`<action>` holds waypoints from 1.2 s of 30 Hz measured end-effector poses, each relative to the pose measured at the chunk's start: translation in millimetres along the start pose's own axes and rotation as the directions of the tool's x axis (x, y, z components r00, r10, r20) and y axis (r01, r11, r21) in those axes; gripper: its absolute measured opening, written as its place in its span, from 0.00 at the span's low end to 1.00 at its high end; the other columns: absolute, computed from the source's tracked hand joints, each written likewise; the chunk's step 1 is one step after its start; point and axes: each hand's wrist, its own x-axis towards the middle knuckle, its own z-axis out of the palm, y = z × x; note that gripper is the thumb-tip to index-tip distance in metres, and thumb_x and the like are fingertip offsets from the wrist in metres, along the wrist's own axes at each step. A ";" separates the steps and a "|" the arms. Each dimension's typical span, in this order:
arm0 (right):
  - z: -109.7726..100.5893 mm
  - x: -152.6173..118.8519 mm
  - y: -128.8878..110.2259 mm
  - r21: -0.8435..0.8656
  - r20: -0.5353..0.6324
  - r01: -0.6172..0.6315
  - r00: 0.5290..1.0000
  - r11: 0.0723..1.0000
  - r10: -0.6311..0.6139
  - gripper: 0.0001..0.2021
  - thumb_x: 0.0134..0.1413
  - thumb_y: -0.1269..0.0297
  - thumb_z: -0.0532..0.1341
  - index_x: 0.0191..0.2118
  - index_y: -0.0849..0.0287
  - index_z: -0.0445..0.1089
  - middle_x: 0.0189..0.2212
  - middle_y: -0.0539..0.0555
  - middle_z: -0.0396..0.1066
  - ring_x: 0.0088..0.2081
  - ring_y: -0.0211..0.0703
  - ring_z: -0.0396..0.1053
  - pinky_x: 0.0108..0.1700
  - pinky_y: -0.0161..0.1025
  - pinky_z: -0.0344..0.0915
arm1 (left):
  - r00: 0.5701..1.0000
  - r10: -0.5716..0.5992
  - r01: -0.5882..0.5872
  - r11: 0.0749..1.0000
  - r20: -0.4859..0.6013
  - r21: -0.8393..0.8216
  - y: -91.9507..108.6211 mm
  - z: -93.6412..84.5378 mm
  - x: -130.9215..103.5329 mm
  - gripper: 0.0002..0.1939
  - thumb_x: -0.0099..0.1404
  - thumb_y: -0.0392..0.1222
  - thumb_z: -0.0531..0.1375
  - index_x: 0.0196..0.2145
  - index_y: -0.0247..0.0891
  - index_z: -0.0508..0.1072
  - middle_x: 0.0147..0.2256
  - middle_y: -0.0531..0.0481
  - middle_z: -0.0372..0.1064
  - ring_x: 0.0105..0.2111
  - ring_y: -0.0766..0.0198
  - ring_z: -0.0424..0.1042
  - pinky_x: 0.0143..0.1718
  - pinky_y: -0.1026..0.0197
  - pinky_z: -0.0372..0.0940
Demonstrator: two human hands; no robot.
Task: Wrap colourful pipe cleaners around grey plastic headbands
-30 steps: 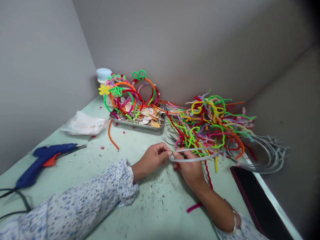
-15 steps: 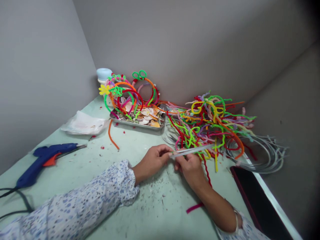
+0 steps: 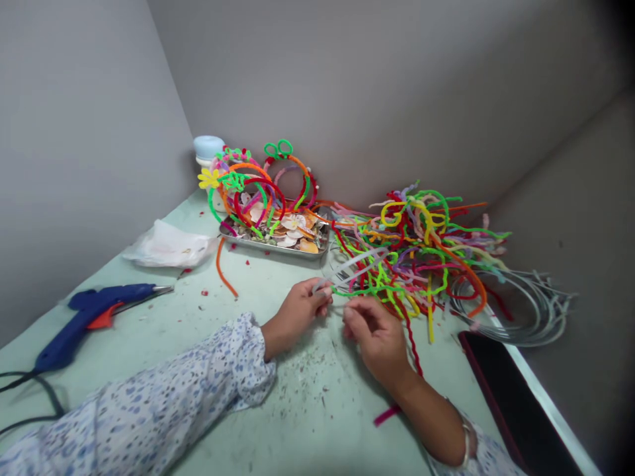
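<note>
My left hand (image 3: 301,311) pinches a thin whitish plastic band (image 3: 354,262), which bends in a narrow loop toward the pile. A green pipe cleaner (image 3: 364,291) runs rightward from the same fingertips. Just to the right, my right hand (image 3: 380,334) has its fingers curled, thumb near the forefinger; whether anything small is between them is too small to tell. Behind both hands lies a tangled heap of colourful pipe cleaners (image 3: 421,231).
A metal tray (image 3: 278,250) of shells stands behind, with pipe-cleaner hoops (image 3: 258,188) on it. A blue glue gun (image 3: 74,330) and a plastic bag (image 3: 169,246) lie left. Coiled clear bands (image 3: 540,324) and a dark phone (image 3: 516,396) lie right.
My right hand has come off the whitish band and sits slightly apart from my left. The band now tilts up and its loop has opened; the green pipe cleaner shows beside it.
</note>
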 end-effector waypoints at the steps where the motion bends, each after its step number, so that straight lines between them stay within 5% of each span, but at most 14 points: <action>1: -0.5 0.1 0.6 -0.070 0.043 0.038 0.998 0.997 -0.035 0.06 0.56 0.60 0.59 0.33 0.56 0.70 0.25 0.49 0.68 0.25 0.38 0.66 0.28 0.35 0.64 | 1.000 -0.006 0.006 1.000 -0.001 -0.018 -0.7 -0.4 0.3 0.11 0.56 0.45 0.61 0.30 0.34 0.69 0.20 0.56 0.59 0.20 0.72 0.56 0.23 0.67 0.50; 4: -0.5 2.8 5.9 -0.181 0.065 0.018 0.998 0.983 -0.006 0.07 0.56 0.60 0.59 0.32 0.56 0.72 0.27 0.52 0.71 0.28 0.41 0.67 0.31 0.37 0.64 | 1.000 -0.007 0.008 0.998 0.028 -0.056 -3.0 -1.5 1.1 0.11 0.56 0.46 0.62 0.29 0.34 0.69 0.20 0.56 0.59 0.20 0.72 0.56 0.23 0.67 0.50; 9: 1.4 8.3 18.2 -0.144 -0.119 -0.070 0.992 0.987 0.053 0.07 0.53 0.60 0.61 0.35 0.56 0.74 0.30 0.53 0.74 0.30 0.43 0.70 0.33 0.39 0.66 | 0.996 0.001 -0.003 1.000 0.092 0.019 -3.2 -2.0 0.9 0.10 0.56 0.45 0.61 0.29 0.34 0.69 0.22 0.55 0.60 0.20 0.72 0.56 0.23 0.66 0.51; 13: 1.7 7.4 18.7 -0.133 -0.123 -0.021 0.992 0.991 0.004 0.08 0.52 0.60 0.62 0.36 0.56 0.74 0.35 0.55 0.74 0.33 0.44 0.70 0.34 0.40 0.67 | 0.994 0.015 -0.019 0.999 0.107 0.035 -1.9 -1.8 0.0 0.10 0.57 0.44 0.61 0.29 0.34 0.69 0.21 0.56 0.59 0.20 0.72 0.56 0.23 0.66 0.51; 19: 0.6 5.4 14.3 -0.221 -0.130 -0.068 0.991 0.973 0.039 0.09 0.54 0.58 0.62 0.35 0.57 0.72 0.29 0.53 0.73 0.29 0.42 0.69 0.32 0.39 0.66 | 0.993 0.009 -0.015 0.999 0.114 0.050 -2.3 -1.1 -0.6 0.10 0.57 0.44 0.62 0.30 0.34 0.69 0.20 0.57 0.59 0.19 0.72 0.54 0.22 0.66 0.49; 28: -2.2 7.1 9.0 -0.399 -0.093 0.185 0.966 0.898 -0.240 0.03 0.54 0.66 0.60 0.33 0.55 0.72 0.27 0.49 0.68 0.29 0.39 0.66 0.32 0.36 0.63 | 0.994 0.019 -0.028 0.996 0.112 0.086 2.8 2.3 -3.3 0.11 0.55 0.44 0.63 0.29 0.33 0.70 0.21 0.56 0.60 0.20 0.72 0.56 0.23 0.66 0.51; 36: -3.2 6.3 9.7 -0.363 -0.106 0.168 0.970 0.917 -0.219 0.04 0.55 0.67 0.59 0.33 0.56 0.73 0.31 0.52 0.68 0.34 0.41 0.68 0.36 0.37 0.65 | 0.990 0.016 -0.031 0.994 0.139 0.109 -3.3 0.7 -1.5 0.12 0.56 0.45 0.62 0.28 0.33 0.69 0.20 0.57 0.59 0.19 0.73 0.55 0.22 0.67 0.50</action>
